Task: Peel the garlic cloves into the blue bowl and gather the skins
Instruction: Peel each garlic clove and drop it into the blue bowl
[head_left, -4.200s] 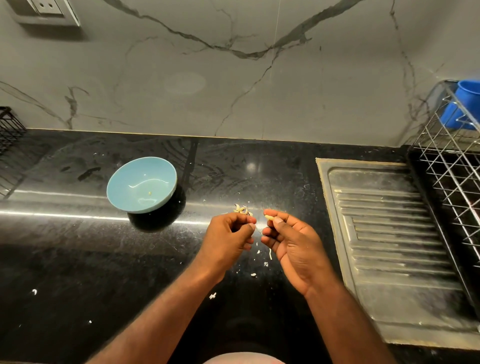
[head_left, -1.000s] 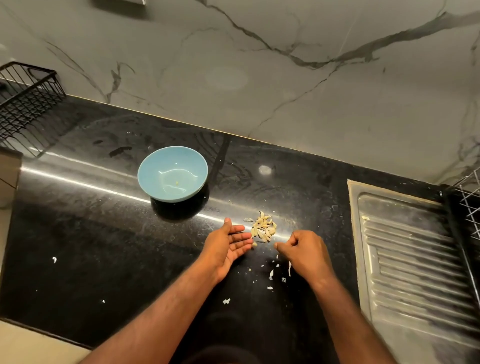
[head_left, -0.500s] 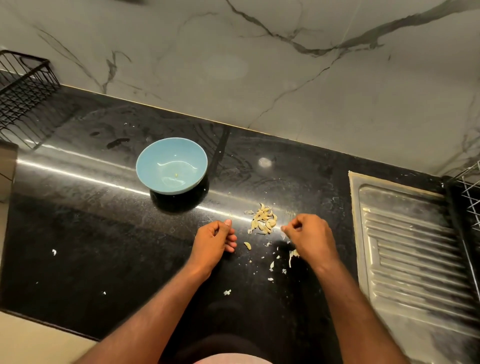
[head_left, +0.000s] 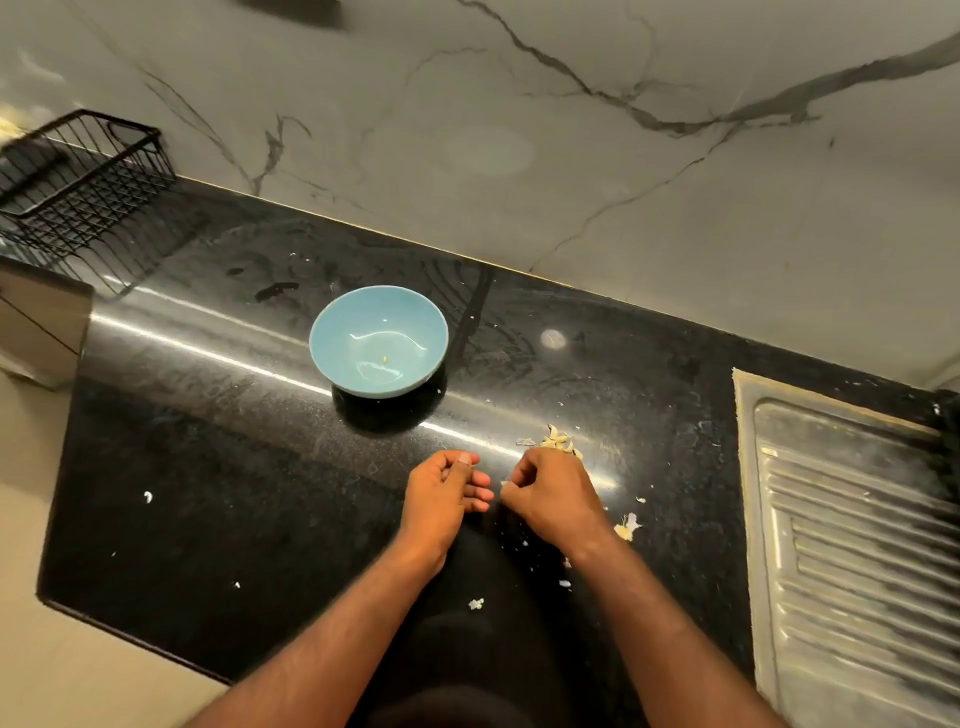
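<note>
The blue bowl (head_left: 332, 332) stands on the black counter with one tiny yellowish bit (head_left: 384, 359) on its bottom. A small pile of garlic skins (head_left: 557, 440) lies to its right, partly hidden behind my right hand (head_left: 553, 499). That hand's fingers are curled, and its fingertips pinch a small pale skin piece (head_left: 503, 484) just above the counter. My left hand (head_left: 444, 499) rests beside it, cupped with relaxed fingers pointing at the right hand; I see nothing in it. Loose skin scraps (head_left: 627, 527) lie to the right of my right wrist.
A black wire basket (head_left: 83, 182) sits at the back left. A steel drainboard (head_left: 857, 545) borders the counter on the right. The counter's edge (head_left: 130, 631) runs along the front left. Small white flakes (head_left: 475, 603) dot the black surface. A marble wall rises behind.
My right hand has moved left toward my left hand and now covers part of the skin pile. The loose piece that lay by my left hand is out of sight.
</note>
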